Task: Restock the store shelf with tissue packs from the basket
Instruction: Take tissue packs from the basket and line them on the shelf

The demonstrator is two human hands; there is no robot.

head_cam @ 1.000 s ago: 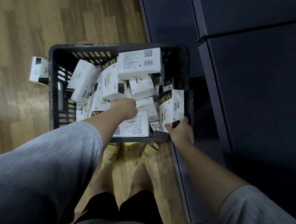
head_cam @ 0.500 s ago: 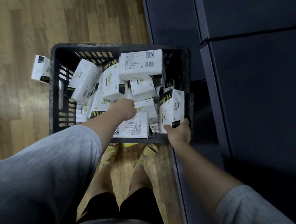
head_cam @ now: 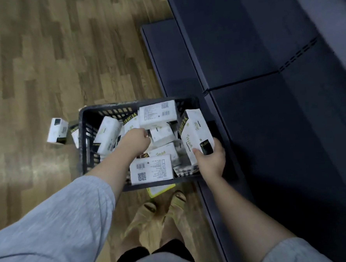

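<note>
A dark plastic basket (head_cam: pixel 83 140) stands on the wooden floor, filled with several white tissue packs with black and yellow labels. My right hand (head_cam: pixel 210 161) grips one tissue pack (head_cam: pixel 196 135) by its lower end, lifted above the basket's right edge. My left hand (head_cam: pixel 136 142) reaches down among the packs in the middle of the basket with curled fingers; what it holds is hidden. The dark store shelf (head_cam: pixel 267 104) runs along the right.
Two loose tissue packs (head_cam: pixel 57 130) lie on the floor left of the basket. A yellow-edged item (head_cam: pixel 160 189) pokes out beneath the basket's near side. My feet in sandals (head_cam: pixel 162 208) stand just behind the basket. Open wooden floor (head_cam: pixel 62 56) stretches beyond.
My right hand has lifted its tissue pack up out of the basket's right side. My left hand moved further into the basket. The view has tilted upward, showing more floor and shelf.
</note>
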